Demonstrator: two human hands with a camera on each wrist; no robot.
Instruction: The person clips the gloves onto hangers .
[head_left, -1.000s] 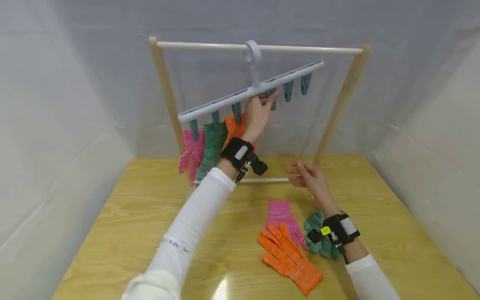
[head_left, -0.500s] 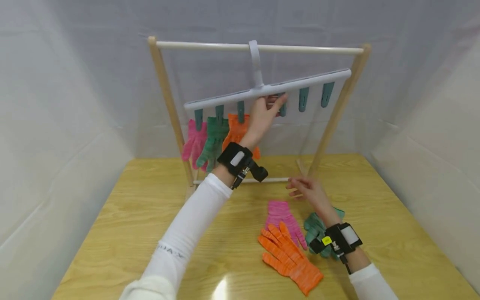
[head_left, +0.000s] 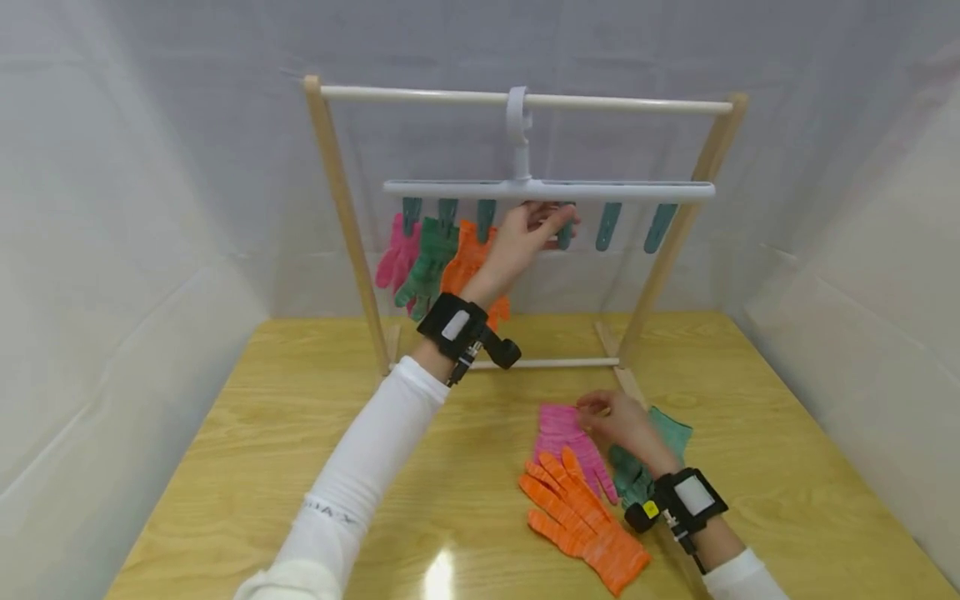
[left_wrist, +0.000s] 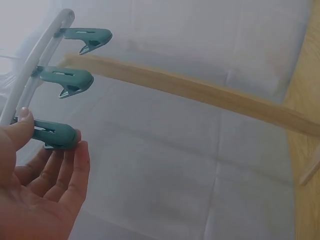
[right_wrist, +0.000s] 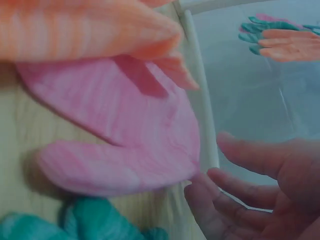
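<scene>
The left hand (head_left: 525, 237) is raised to the white plastic clip hanger (head_left: 547, 189), which hangs level by its hook from the top rail of the light wooden drying rack (head_left: 341, 200). Its thumb and fingers (left_wrist: 75, 165) pinch a teal plastic clip (left_wrist: 54, 135) — the fourth along the bar; the two clips beyond it hang free. On the first three clips hang a pink knitted glove (head_left: 396, 258), a green knitted glove (head_left: 426, 262) and an orange knitted glove (head_left: 465, 262), side by side behind the left wrist.

The right hand (head_left: 618, 421) is low over the yellow wooden desk (head_left: 300, 433), fingers (right_wrist: 235, 185) loosely spread and holding nothing — their tips touch or all but touch the cuff edge of a second pink knitted glove (head_left: 562, 433) lying flat there. An orange glove on the desk (head_left: 581, 521) lies in front of the pink one, partly over its fingers. A green glove on the desk (head_left: 663, 433) sits just to the right, mostly under the right hand and wrist. All three lie near the rack's foot.
</scene>
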